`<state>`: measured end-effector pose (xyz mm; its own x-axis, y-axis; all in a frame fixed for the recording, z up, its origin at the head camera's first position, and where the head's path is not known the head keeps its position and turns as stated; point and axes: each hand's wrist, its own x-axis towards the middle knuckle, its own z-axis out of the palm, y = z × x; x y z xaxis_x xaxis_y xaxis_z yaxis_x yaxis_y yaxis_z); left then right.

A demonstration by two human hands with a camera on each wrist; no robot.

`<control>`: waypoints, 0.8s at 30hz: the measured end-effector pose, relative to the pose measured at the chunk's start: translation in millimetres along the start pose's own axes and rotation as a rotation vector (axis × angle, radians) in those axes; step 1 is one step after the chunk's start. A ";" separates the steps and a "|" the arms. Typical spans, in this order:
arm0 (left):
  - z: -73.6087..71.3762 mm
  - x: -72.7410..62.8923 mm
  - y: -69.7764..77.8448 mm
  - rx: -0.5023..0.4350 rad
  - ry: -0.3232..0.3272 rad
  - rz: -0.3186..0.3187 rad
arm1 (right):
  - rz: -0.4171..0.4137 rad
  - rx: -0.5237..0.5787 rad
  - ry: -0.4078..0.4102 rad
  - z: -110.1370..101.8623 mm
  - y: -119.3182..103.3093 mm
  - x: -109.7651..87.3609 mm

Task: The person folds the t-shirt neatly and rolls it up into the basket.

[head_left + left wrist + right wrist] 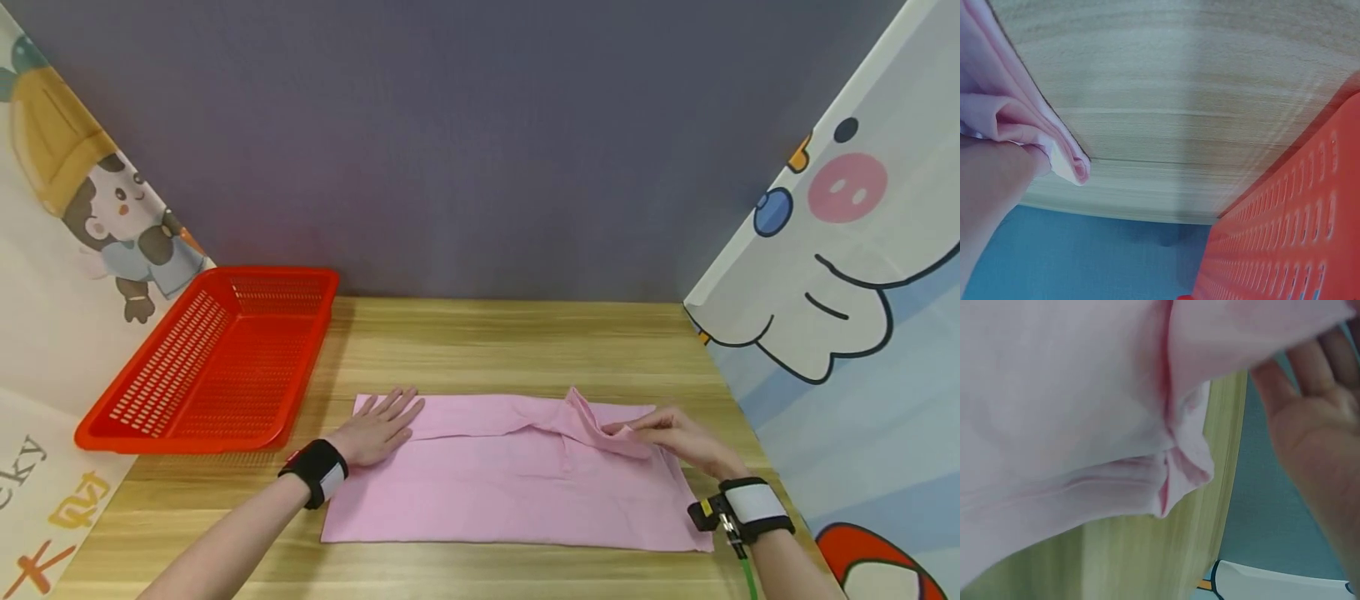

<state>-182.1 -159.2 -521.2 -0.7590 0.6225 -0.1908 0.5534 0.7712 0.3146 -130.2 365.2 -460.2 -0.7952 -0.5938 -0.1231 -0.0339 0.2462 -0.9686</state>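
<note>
A pink cloth (495,500) lies folded into a wide rectangle, with a strip turned over along its far side. My left hand (375,429) rests on the far left corner, fingers straight and slightly spread. In the left wrist view the folded layers of the cloth (1007,75) show beside that hand (991,181). At the far right, my right hand (678,435) pinches the edge of the turned strip between thumb and fingers and lifts it. The raised part stands up in a peak. Seen from the right wrist, the lifted cloth (1066,394) hangs above the wooden table, the hand (1316,419) at its edge.
A red slotted plastic basket (307,367) stands left of the cloth, near my left forearm. The wooden table (510,342) ends at a dark grey panel (465,150) behind. Printed cartoon sheets flank both sides. A green cable (748,575) runs from the right wrist band.
</note>
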 end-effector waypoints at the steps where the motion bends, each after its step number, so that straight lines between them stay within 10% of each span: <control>1: -0.1 -0.1 0.1 -0.001 0.000 0.001 | -0.010 0.010 -0.042 1.0 1.1 -2.7; 10: -11.3 -4.3 9.5 -0.038 -0.016 0.023 | -0.043 0.062 -0.225 10.4 10.8 -15.4; 18: -3.8 -1.4 4.5 -0.010 0.004 0.008 | 0.142 0.076 -0.290 14.9 13.7 -17.9; 24: 0.2 0.0 3.0 -0.001 0.011 -0.004 | 0.128 0.024 -0.076 15.2 12.1 -12.1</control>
<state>-180.3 -156.9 -520.5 -0.7651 0.6176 -0.1820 0.5498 0.7738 0.3145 -111.8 363.6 -473.7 -0.7438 -0.6154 -0.2608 0.0795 0.3059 -0.9487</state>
